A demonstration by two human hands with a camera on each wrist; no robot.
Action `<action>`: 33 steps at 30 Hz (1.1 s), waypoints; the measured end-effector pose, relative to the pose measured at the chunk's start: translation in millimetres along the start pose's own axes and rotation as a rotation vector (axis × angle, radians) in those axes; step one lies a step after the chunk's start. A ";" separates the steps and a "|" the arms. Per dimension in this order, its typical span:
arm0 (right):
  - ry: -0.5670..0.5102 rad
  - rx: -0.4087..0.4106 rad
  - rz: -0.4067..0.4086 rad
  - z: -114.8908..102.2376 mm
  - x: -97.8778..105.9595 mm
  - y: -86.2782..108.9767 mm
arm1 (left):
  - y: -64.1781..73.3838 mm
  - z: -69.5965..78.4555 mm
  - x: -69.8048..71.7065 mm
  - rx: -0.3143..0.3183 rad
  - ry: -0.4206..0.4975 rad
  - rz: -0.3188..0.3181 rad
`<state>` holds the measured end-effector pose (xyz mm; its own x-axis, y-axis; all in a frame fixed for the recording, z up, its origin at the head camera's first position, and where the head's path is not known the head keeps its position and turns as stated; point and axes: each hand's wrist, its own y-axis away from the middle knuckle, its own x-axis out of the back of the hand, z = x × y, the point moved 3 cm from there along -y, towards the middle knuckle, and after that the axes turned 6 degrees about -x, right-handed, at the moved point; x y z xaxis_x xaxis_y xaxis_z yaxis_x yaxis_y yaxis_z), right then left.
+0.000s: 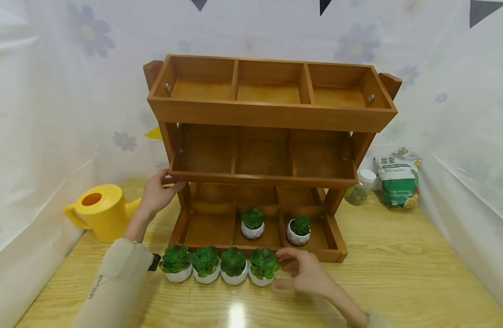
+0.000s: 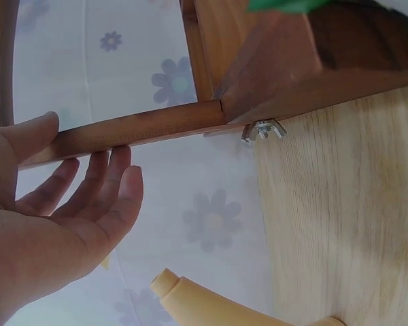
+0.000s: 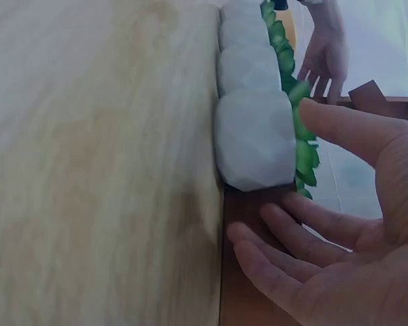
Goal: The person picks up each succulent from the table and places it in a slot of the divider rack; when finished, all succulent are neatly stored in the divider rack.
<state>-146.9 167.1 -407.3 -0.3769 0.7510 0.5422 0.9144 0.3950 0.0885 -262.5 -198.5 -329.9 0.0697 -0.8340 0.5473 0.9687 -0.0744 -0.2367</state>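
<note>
A brown three-tier wooden plant stand [image 1: 271, 116] stands upright on the table. My left hand [image 1: 159, 193] holds its left side post; in the left wrist view the thumb lies on one side of the post [image 2: 149, 125] and the fingers on the other. Several potted succulents in white pots line up before the stand. By the rightmost potted succulent [image 1: 262, 264] is my right hand [image 1: 302, 273], its fingers spread and loosely bent, not gripping the white pot [image 3: 255, 139]. Two more succulents sit in the bottom tier, one in the middle compartment [image 1: 252, 223], another in the right one [image 1: 299, 230].
To the left stands a yellow watering can [image 1: 105, 214], close to my left forearm. A lidded clear jar [image 1: 360, 187] and a green-and-white bag [image 1: 398, 180] are at the back right. White floral sheeting hangs behind and on both sides.
</note>
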 end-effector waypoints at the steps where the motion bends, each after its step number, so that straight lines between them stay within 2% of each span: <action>1: 0.024 0.014 0.007 0.5 -2.5 -0.4 | -0.2 -0.2 -0.5 0.000 -0.001 -0.001; 6: 0.119 0.058 0.082 -2.8 -14.9 -2.5 | -0.9 -0.6 -1.4 -0.004 -0.004 0.001; 11: 0.153 0.009 0.156 -8.6 -21.8 -3.2 | 0.1 0.7 -1.3 -0.001 -0.004 0.005; 15: 0.169 -0.024 0.184 -10.1 -24.5 -4.0 | 0.8 0.7 -0.8 -0.002 -0.005 0.004; 20: 0.207 -0.044 0.202 -11.5 -25.4 -4.2 | 0.8 0.2 -1.2 -0.002 -0.006 0.001; 26: 0.196 -0.049 0.183 -13.2 -26.9 -3.9 | 0.3 -0.2 -0.8 -0.001 -0.006 -0.001; 33: 0.210 0.004 0.186 -14.3 -27.8 -3.3 | 1.5 1.5 -0.4 -0.001 -0.004 -0.010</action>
<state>-137.3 137.3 -410.7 -0.1633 0.6850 0.7100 0.9642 0.2633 -0.0323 -260.7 -197.4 -329.2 0.0609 -0.8309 0.5531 0.9691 -0.0834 -0.2321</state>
